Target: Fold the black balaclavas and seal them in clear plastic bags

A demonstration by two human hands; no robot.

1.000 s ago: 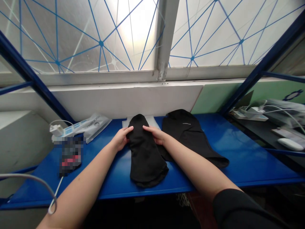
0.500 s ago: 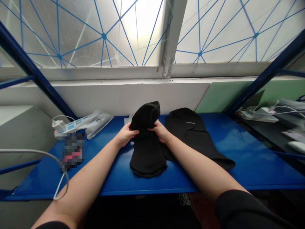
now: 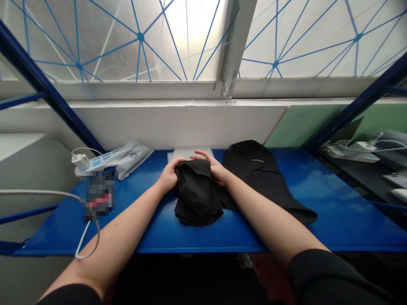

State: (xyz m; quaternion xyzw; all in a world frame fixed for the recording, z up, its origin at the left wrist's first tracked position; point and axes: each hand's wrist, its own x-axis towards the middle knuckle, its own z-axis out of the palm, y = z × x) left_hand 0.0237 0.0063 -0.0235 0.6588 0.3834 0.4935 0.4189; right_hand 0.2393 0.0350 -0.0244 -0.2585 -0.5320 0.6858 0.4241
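A black fabric hood (image 3: 196, 195) lies on the blue shelf (image 3: 333, 212), its far end folded back over the rest. My left hand (image 3: 168, 176) grips the fold's left edge with curled fingers. My right hand (image 3: 215, 168) presses on the fold's right side, fingers partly stretched over the cloth. A second black hood (image 3: 263, 178) lies flat just right of my right forearm. A flat white packet (image 3: 189, 152) shows behind the folded hood.
A grey printed plastic bag (image 3: 129, 154) and a white charger with cable (image 3: 81, 160) lie at the shelf's back left. A blurred dark object (image 3: 97, 195) sits near the left edge. Cables and a power strip (image 3: 352, 152) are on the desk to the right.
The hood lay flat, then both hands lifted its far end and folded it toward me. It is now doubled over and shorter.
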